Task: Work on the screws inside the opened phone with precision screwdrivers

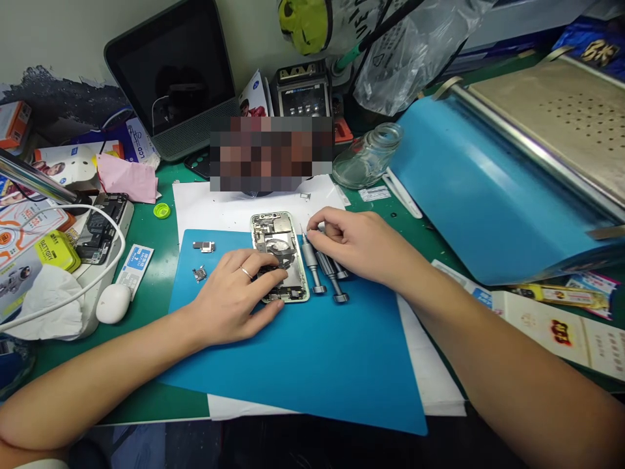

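Observation:
An opened phone with its insides showing lies on a blue mat. My left hand, a ring on one finger, rests on the phone's lower half, fingers laid over it and holding it down. My right hand sits just right of the phone, fingers curled over a cluster of grey metal screwdrivers lying on the mat; which one it grips I cannot tell. Two small metal parts lie on the mat left of the phone.
A glass jar stands behind the mat. A large blue roll machine fills the right side. A tablet leans at the back. At the left lie another opened phone, a white mouse, cables and boxes.

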The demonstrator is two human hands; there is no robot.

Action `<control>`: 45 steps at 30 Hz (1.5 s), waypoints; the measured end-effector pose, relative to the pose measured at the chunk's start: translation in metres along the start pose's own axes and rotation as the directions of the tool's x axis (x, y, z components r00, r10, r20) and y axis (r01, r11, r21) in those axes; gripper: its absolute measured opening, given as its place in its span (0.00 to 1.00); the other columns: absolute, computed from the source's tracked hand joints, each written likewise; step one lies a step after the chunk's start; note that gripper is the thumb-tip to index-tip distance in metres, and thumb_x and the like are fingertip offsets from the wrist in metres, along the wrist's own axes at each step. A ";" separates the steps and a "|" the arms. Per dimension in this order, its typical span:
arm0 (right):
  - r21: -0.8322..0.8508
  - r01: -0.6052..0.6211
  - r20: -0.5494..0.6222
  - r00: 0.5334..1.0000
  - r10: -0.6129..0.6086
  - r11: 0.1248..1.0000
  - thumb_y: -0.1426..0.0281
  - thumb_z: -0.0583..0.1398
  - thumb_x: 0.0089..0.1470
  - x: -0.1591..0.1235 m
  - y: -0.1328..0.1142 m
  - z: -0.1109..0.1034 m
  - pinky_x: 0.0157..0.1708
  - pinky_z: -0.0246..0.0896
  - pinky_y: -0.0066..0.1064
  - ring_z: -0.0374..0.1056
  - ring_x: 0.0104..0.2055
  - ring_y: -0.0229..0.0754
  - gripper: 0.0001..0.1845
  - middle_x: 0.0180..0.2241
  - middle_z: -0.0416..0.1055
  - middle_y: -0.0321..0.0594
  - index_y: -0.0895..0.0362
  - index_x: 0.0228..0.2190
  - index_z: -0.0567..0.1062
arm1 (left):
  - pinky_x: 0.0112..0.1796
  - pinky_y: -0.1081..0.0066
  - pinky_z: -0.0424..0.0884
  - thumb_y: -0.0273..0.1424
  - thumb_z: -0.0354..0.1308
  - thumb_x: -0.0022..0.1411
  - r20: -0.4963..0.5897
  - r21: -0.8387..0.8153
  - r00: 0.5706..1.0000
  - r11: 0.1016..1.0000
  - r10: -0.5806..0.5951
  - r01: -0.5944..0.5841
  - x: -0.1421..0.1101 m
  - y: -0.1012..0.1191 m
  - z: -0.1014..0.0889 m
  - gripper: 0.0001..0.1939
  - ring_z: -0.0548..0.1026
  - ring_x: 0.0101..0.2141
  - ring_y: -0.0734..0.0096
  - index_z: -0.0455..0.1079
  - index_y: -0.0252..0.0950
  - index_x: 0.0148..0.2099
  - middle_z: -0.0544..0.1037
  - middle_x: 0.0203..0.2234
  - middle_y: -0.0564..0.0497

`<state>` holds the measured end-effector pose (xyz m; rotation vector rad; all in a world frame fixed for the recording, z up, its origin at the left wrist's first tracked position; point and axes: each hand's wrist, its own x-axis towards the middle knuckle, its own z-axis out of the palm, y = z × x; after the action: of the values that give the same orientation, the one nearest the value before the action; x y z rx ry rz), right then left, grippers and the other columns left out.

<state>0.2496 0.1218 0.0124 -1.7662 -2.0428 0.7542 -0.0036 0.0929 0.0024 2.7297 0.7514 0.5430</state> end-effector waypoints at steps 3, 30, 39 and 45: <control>0.045 0.006 -0.022 1.000 -0.005 0.999 0.66 0.58 0.59 0.000 0.000 0.001 0.24 0.46 0.30 0.59 0.20 0.38 0.05 0.17 0.59 0.28 0.53 0.30 0.70 | 0.51 0.53 0.66 0.35 0.55 0.73 0.000 0.000 1.000 1.000 -0.001 0.001 0.000 0.000 0.000 0.15 0.72 0.52 0.51 0.70 0.32 0.56 0.74 0.53 0.39; 0.561 -0.040 0.089 0.996 -0.013 0.827 0.58 0.57 0.66 0.000 0.009 0.007 0.22 0.60 0.29 0.63 0.21 0.37 0.12 0.25 0.71 0.33 0.51 0.34 0.65 | 0.51 0.53 0.67 0.34 0.55 0.73 -0.007 -0.006 1.000 1.000 0.000 0.000 0.000 0.000 0.000 0.15 0.72 0.51 0.51 0.70 0.32 0.55 0.75 0.52 0.39; 0.637 -0.020 0.075 0.997 -0.036 0.770 0.56 0.62 0.63 0.001 0.006 0.004 0.22 0.57 0.28 0.62 0.22 0.36 0.14 0.22 0.71 0.33 0.52 0.34 0.69 | 0.51 0.54 0.66 0.34 0.55 0.73 -0.012 0.002 1.000 1.000 0.016 -0.016 0.000 0.000 -0.001 0.16 0.72 0.52 0.52 0.67 0.32 0.59 0.75 0.52 0.40; 0.803 -0.117 0.160 0.987 -0.022 0.584 0.53 0.68 0.55 -0.004 -0.007 0.001 0.19 0.64 0.25 0.68 0.20 0.35 0.20 0.22 0.74 0.31 0.53 0.38 0.71 | 0.45 0.60 0.67 0.37 0.56 0.74 -0.051 0.013 0.989 0.990 0.142 -0.142 -0.001 0.002 -0.003 0.24 0.73 0.46 0.58 0.59 0.35 0.67 0.77 0.48 0.43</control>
<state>0.2442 0.1173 0.0159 -1.2141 -1.3138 1.5757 -0.0047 0.0909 0.0059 2.8028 0.5752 0.6438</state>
